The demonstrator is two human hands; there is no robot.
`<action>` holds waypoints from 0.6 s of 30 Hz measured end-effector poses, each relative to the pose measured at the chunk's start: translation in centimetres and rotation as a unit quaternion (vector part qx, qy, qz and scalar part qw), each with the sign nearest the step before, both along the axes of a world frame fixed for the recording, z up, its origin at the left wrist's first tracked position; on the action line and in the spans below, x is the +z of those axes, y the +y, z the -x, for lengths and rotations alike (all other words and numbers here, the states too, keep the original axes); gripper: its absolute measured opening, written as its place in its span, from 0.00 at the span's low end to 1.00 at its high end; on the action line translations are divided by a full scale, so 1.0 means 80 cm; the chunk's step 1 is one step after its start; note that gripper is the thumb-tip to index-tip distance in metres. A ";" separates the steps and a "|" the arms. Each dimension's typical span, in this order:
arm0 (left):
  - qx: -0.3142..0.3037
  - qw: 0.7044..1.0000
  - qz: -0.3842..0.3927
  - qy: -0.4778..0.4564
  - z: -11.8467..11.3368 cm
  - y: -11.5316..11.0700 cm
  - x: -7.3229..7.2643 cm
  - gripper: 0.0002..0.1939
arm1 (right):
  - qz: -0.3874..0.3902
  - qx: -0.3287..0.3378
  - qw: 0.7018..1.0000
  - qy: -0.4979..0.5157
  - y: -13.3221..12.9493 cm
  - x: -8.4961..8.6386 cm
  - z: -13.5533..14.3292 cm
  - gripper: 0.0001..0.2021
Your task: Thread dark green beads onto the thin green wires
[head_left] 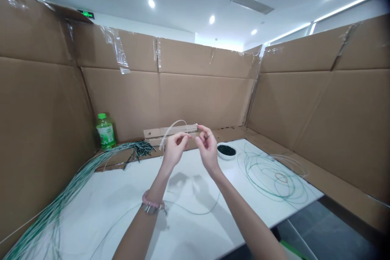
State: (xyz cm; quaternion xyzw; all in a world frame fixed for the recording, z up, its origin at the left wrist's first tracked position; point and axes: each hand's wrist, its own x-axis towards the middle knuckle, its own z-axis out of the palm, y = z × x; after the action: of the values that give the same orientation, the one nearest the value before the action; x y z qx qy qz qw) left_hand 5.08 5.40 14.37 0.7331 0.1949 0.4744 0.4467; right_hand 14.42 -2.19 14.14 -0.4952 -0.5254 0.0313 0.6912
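In the head view, my left hand (pixel 176 148) is raised above the white table, thumb and index finger pinched together on a thin pale strand (pixel 175 123). The strand arches up behind that hand and comes down again on its left. My right hand (pixel 207 144) is held close by on the right, index finger stretched and thumb apart from it, the other fingers curled. Nothing can be made out between its fingers. A white bowl (pixel 226 157) of small dark pieces stands just beyond it. Under my forearms a thin green wire (pixel 195 213) curves across the tabletop.
A large bundle of green wires (pixel 70 191) with dark ends runs along the left side. Loosely coiled green wire (pixel 258 183) lies on the white table (pixel 122 195) at the right. A green bottle (pixel 106 133) stands at the back left. Cardboard walls (pixel 201 97) enclose the table.
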 end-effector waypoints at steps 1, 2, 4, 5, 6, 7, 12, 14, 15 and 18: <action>-0.003 1.000 0.006 0.005 0.002 0.000 0.000 0.13 | -0.021 -0.010 0.999 -0.030 0.001 0.006 0.007 0.21; -0.007 1.000 0.009 0.012 0.004 0.001 -0.001 0.13 | -0.032 -0.024 0.997 -0.059 0.002 0.012 0.012 0.23; -0.015 0.999 0.006 0.036 0.006 0.003 -0.002 0.12 | -0.020 -0.059 0.992 -0.107 0.006 0.026 0.015 0.27; -0.018 0.998 0.001 0.052 0.007 0.004 -0.003 0.11 | -0.002 -0.071 0.990 -0.124 0.008 0.033 0.014 0.26; -0.023 0.997 -0.005 0.071 0.008 0.005 -0.004 0.10 | 0.015 -0.076 0.987 -0.141 0.011 0.040 0.011 0.23; -0.030 0.995 -0.012 0.093 0.009 0.005 -0.004 0.10 | 0.028 -0.076 0.984 -0.159 0.013 0.046 0.008 0.18; -0.104 0.966 -0.026 0.236 0.015 0.007 -0.011 0.10 | 0.043 -0.067 0.973 -0.215 0.021 0.058 -0.013 0.20; -0.122 0.952 -0.026 0.280 0.018 0.007 -0.011 0.10 | 0.062 -0.067 0.973 -0.211 0.023 0.054 -0.019 0.21; -0.116 0.949 -0.032 0.293 0.021 0.007 -0.010 0.10 | 0.072 -0.063 0.974 -0.204 0.023 0.050 -0.021 0.21; -0.042 0.960 -0.077 0.267 0.031 0.000 0.003 0.10 | 0.103 -0.050 0.975 -0.188 0.024 0.039 -0.023 0.21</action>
State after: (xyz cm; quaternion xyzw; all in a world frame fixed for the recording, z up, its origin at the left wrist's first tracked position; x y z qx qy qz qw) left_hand 2.61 5.42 14.65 0.8730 0.2388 0.2554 0.3401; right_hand 16.25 -0.28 17.27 -0.5867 -0.6144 -0.0428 0.5258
